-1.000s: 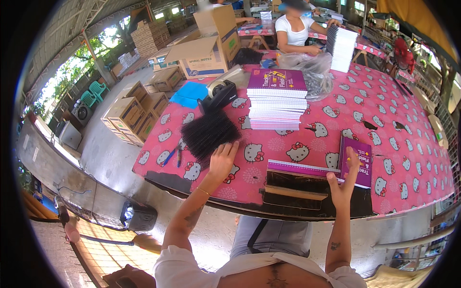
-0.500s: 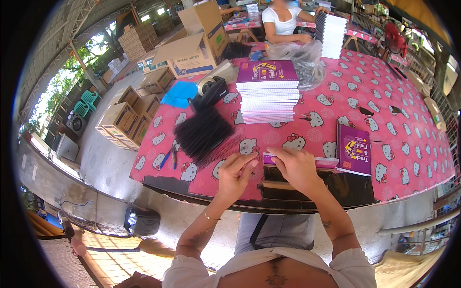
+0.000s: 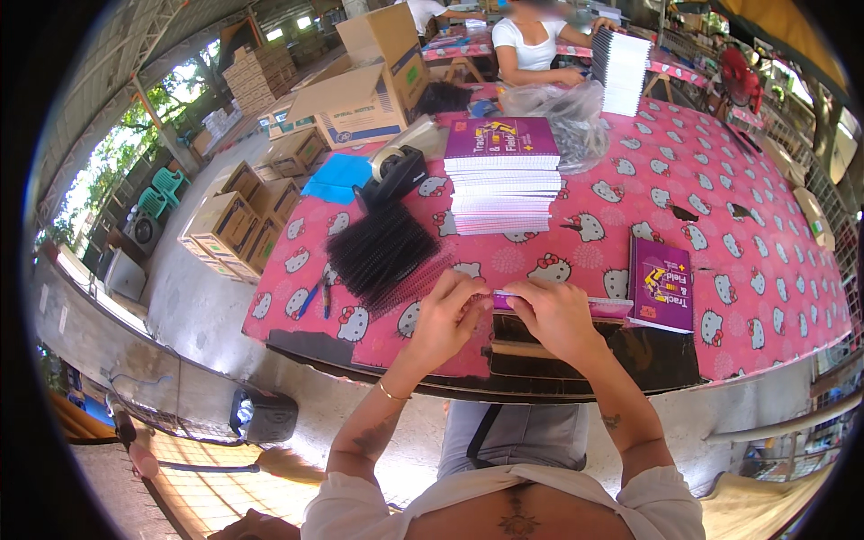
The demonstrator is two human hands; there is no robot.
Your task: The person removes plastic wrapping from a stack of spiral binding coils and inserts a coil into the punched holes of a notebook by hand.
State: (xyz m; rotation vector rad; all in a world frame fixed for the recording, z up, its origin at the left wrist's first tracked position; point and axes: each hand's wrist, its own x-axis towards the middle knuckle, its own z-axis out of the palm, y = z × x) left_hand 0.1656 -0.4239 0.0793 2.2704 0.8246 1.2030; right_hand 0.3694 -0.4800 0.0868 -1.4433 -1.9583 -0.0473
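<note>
Head view shows us two bare hands side by side at the near edge of a table [image 3: 765, 261] covered in a pink cartoon-cat cloth. The left hand [image 3: 447, 315] has its fingers curled down, fingertips pinching the left end of a thin purple-edged booklet [image 3: 605, 307] that lies flat along the table edge; the right hand [image 3: 555, 317] is likewise curled, pressing and pinching the same booklet just beside the left hand, so the two hands nearly touch. Under the booklet we see one dark wooden block or jig [image 3: 576, 346] at the table's rim. Just right of the hands lies one single purple notebook [image 3: 661, 283], flat, close to the booklet's far end. Behind the hands stands one tall stack of white-paged notebooks with a purple cover on top [image 3: 502, 175]; we cannot count its layers. Left of the hands sits one heap of black plastic binding combs [image 3: 382, 252], and beside it two pens [image 3: 315, 297] lie on the cloth. Farther back we count one tape dispenser [image 3: 394, 171], one blue sheet [image 3: 335, 177], one clear plastic bag [image 3: 558, 112], and one second white stack [image 3: 621, 58] near another person in a white top [image 3: 531, 45]. Several cardboard boxes [image 3: 360, 90] stand on the floor to the left.
</note>
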